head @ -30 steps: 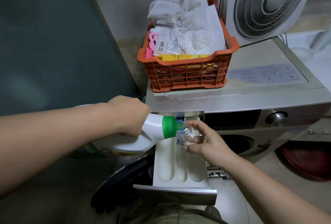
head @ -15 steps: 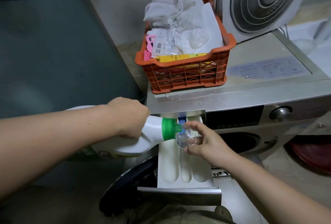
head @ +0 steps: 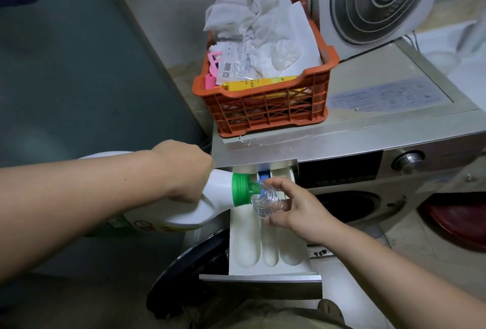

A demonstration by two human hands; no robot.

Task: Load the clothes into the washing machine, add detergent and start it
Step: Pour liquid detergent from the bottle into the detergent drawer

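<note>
My left hand [head: 185,169] grips a white detergent bottle [head: 184,211] with a green spout collar [head: 240,189], tipped on its side toward the right. The spout meets a small clear measuring cup [head: 267,202] that my right hand [head: 297,209] holds at its side. Both hover over the pulled-out white detergent drawer [head: 263,244] of the silver front-loading washing machine [head: 355,142]. The drawer has three compartments. The machine's round door [head: 189,273] hangs open at the lower left, and the drum opening [head: 349,204] is dark. A round dial [head: 407,161] sits on the panel at right.
An orange crate [head: 263,108] with white cloths, packets and pink items stands on top of the machine. A white box fan [head: 373,2] leans behind it. A dark teal wall [head: 65,66] is on the left. A red basin [head: 460,221] lies on the floor at right.
The view has drifted slightly, and both hands with bottle and cup hold almost the same pose over the drawer.
</note>
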